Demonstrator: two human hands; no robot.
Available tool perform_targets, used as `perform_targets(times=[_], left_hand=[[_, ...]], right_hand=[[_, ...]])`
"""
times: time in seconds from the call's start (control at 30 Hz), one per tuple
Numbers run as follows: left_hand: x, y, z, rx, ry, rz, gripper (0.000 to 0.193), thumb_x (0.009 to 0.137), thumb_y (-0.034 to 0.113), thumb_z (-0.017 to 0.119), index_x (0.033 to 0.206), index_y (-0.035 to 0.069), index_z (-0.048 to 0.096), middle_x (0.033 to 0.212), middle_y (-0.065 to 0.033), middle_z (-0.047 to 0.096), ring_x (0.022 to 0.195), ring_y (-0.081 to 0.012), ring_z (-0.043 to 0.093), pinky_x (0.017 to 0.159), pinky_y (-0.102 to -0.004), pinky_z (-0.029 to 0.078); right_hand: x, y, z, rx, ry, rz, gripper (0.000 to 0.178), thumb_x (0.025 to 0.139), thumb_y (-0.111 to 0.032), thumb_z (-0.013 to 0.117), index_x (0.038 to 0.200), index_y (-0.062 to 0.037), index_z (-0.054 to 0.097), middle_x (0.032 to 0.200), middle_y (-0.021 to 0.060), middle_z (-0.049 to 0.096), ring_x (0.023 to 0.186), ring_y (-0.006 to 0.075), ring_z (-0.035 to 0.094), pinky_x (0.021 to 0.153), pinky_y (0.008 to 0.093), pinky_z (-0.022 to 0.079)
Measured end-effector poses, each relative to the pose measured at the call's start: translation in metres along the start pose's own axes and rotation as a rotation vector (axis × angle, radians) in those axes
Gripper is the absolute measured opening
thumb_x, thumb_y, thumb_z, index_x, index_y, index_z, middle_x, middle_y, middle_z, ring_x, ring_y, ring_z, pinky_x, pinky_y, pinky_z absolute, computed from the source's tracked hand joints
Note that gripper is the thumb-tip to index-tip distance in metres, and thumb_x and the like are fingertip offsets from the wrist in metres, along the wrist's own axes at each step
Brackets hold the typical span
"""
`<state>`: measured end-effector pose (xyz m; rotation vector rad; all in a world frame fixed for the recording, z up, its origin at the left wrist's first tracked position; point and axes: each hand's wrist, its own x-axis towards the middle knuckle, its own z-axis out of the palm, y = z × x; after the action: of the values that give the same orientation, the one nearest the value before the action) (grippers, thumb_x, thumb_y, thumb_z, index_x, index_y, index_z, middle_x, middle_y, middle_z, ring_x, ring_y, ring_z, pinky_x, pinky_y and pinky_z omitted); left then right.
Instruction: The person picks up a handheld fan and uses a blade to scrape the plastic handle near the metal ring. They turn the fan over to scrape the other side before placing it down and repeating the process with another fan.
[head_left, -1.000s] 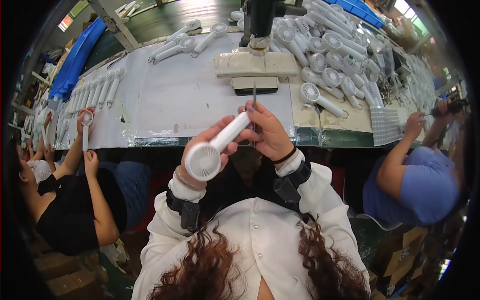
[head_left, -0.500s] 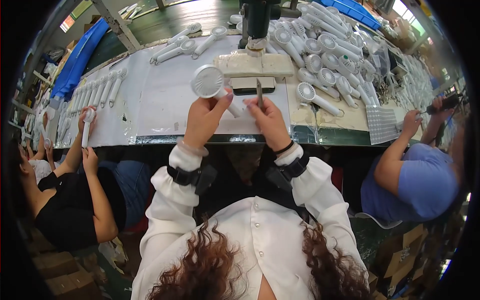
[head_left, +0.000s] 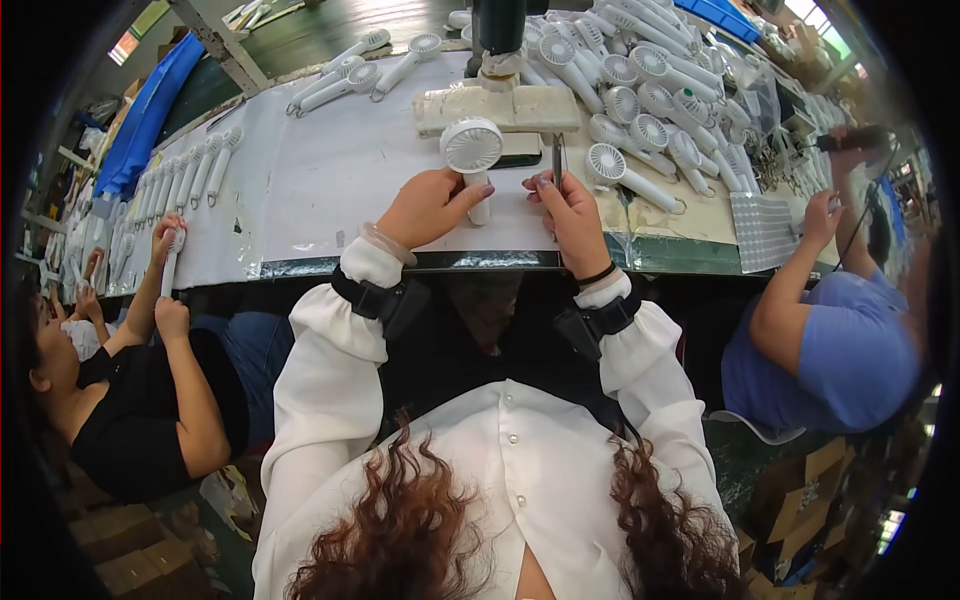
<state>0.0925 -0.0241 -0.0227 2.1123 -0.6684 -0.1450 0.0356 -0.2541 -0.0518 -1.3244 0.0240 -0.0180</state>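
My left hand (head_left: 434, 207) is closed round the handle of a white handheld fan (head_left: 471, 145). The fan stands nearly upright, its round slatted head above my fingers and the bottom of its handle showing below them. To its right, my right hand (head_left: 574, 220) pinches a slim, dark metal tool (head_left: 557, 160) that points away from me. Its exact kind is unclear. A small dark, pale-topped box (head_left: 520, 150) lies just beyond my hands, partly hidden by the fan.
A green metal post (head_left: 502, 30) with a padded, cream-coloured crosspiece (head_left: 497, 108) stands ahead. Many white fans (head_left: 650, 130) are heaped at the right, and a row (head_left: 190, 175) lies at the left. Co-workers sit on both sides, one in black (head_left: 150, 420), one in blue (head_left: 820, 350).
My left hand has moved right, turning the fan from leaning left to nearly upright. My right hand, with the metal tool, has also shifted right.
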Motion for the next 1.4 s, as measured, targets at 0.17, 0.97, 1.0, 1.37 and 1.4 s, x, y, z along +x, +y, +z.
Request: perform_targets(times=[0.17,0.97,1.0,1.37,1.4], left_hand=[[-0.009,-0.007,0.002,0.003,-0.044,0.059,0.037,0.1,0.036,0.061,0.109,0.002,0.071,0.093,-0.0174,0.072,0.085,-0.0307,0.067,0.078,-0.0387,0.051],[-0.02,0.008,-0.006,0.043,-0.09,0.054,0.033,0.095,0.027,0.07,0.113,-0.001,0.068,0.086,-0.0098,0.069,0.073,-0.0164,0.06,0.07,-0.0322,0.05],[-0.021,0.009,-0.006,0.044,-0.088,0.048,0.034,0.095,0.028,0.071,0.112,-0.001,0.068,0.085,-0.0092,0.068,0.072,-0.016,0.059,0.069,-0.032,0.05],[-0.027,0.015,-0.004,0.114,-0.048,0.054,0.045,0.086,0.039,0.08,0.102,0.0,0.065,0.072,-0.0051,0.058,0.064,-0.0172,0.053,0.062,-0.0325,0.046],[-0.028,0.015,-0.004,0.125,-0.048,0.047,0.047,0.085,0.04,0.08,0.102,0.0,0.064,0.07,-0.005,0.057,0.063,-0.0178,0.054,0.061,-0.033,0.045]], right_hand=[[0.001,0.008,-0.006,0.052,-0.019,-0.015,0.015,0.105,-0.02,0.057,0.111,-0.007,0.062,0.105,0.0034,0.069,0.074,0.0013,0.051,0.053,0.0167,0.034],[0.0,0.011,-0.008,0.024,-0.039,-0.044,0.014,0.105,-0.019,0.057,0.109,-0.006,0.062,0.103,0.0026,0.069,0.068,0.0002,0.048,0.053,0.0171,0.035],[0.0,0.012,-0.008,0.024,-0.037,-0.044,0.014,0.105,-0.019,0.057,0.109,-0.006,0.062,0.103,0.0025,0.069,0.067,0.0001,0.047,0.053,0.0171,0.034],[-0.002,0.011,-0.008,0.035,-0.051,-0.061,0.015,0.105,-0.019,0.057,0.109,-0.0059,0.062,0.102,0.0023,0.069,0.066,0.0,0.046,0.053,0.0171,0.033],[-0.002,0.011,-0.008,0.039,-0.053,-0.065,0.014,0.105,-0.019,0.057,0.109,-0.0059,0.062,0.101,0.0023,0.069,0.066,0.0,0.046,0.053,0.0171,0.033]])
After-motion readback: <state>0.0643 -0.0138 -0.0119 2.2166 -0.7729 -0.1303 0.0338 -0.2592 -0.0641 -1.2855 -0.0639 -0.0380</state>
